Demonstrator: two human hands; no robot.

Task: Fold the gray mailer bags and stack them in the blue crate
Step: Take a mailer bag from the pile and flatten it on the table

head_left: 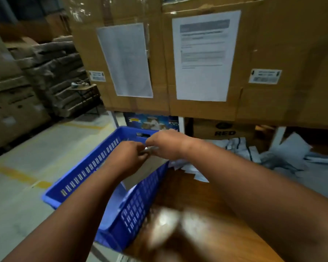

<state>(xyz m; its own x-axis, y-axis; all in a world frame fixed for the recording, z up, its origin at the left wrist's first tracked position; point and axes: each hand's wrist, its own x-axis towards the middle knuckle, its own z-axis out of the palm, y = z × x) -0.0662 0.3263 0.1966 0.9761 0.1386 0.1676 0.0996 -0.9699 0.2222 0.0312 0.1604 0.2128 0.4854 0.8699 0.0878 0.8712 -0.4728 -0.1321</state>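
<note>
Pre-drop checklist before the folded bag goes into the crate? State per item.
1. Both hands on bag: left hand and right hand pinch a gray bag between them: ok.
2. Hands over blue crate: ok.
3. Fold finished: bag mostly hidden by fingers: cannot tell.
4. Room in crate: pale bags lie inside, below the rim: ok.
5. Crate seated: it overhangs the wooden table edge: not ok.
6. More bags within reach: loose pile on right: ok.
</note>
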